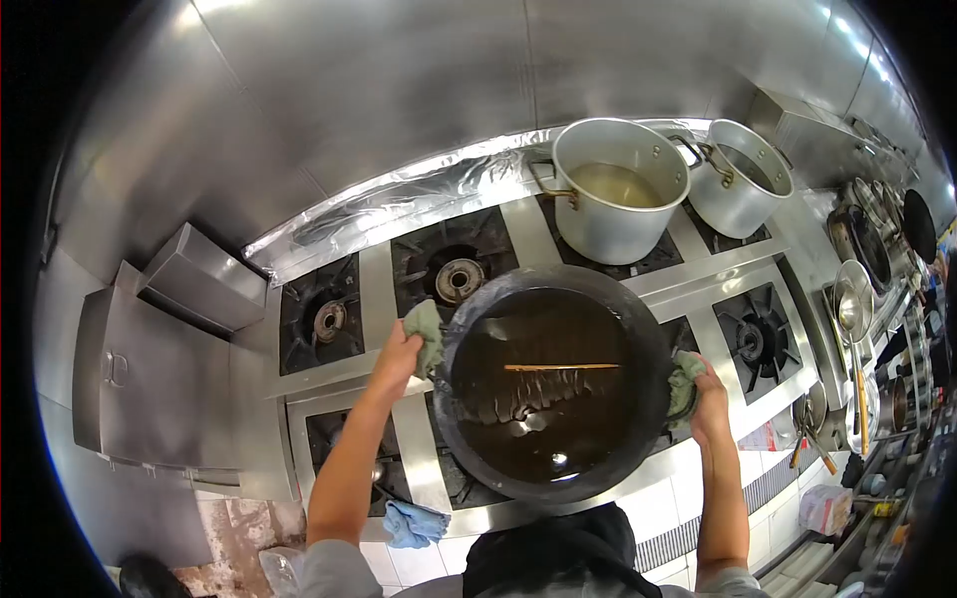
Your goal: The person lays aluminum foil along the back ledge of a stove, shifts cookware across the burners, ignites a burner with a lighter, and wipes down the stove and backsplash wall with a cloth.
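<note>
A large dark wok (653,384) holds dark brown liquid (598,429) and is in front of me over the front burners. My left hand (399,361) is closed on a folded green cloth (425,334) at the wok's left side. At the right side, my right hand (710,407) grips another green cloth (686,384) around the wok's handle. A thin orange-brown strip (561,367) shows across the liquid; I cannot tell whether it is a stick or a reflection. The wok hides several burners beneath it.
Two big metal pots stand at the back right, the nearer pot (618,219) with cloudy liquid, the farther pot (733,204) beside it. Bare burners include one at the back (461,281) and one at right (753,339). A blue cloth (414,523) hangs at the front edge. Ladles (852,314) lie far right.
</note>
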A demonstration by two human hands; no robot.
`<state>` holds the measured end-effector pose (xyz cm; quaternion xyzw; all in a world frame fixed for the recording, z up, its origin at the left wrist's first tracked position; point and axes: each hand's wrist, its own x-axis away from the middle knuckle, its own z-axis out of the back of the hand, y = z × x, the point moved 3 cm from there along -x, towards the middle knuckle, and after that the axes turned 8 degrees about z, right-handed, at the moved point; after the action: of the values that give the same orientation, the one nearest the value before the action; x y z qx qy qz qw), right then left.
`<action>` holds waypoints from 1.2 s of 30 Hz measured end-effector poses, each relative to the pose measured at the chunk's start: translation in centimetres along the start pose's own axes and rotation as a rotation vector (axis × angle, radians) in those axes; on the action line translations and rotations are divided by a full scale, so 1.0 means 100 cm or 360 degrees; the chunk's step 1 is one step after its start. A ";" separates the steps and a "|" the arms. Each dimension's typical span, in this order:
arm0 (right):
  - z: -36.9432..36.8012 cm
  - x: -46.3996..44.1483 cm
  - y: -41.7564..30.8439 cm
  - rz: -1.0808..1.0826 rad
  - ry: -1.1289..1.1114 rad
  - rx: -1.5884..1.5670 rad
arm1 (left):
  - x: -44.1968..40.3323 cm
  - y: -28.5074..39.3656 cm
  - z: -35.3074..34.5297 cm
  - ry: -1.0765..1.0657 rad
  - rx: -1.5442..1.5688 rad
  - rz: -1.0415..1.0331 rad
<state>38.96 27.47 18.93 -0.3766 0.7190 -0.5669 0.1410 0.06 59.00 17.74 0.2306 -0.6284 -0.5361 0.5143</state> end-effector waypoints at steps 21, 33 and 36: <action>-0.227 -0.087 0.041 0.0033 -0.0199 0.0043 | -0.072 0.055 0.185 0.0179 0.0246 -0.0011; -0.257 -0.154 0.059 0.0098 -0.0115 0.0001 | -0.187 0.078 0.191 0.0134 0.0176 -0.0093; -0.261 -0.173 0.061 0.0130 -0.0127 -0.0032 | -0.227 0.077 0.193 0.0100 0.0163 -0.0120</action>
<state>31.87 58.53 17.69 -0.3707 0.7332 -0.5379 0.1889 -6.89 88.95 17.75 0.2968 -0.6295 -0.5147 0.5008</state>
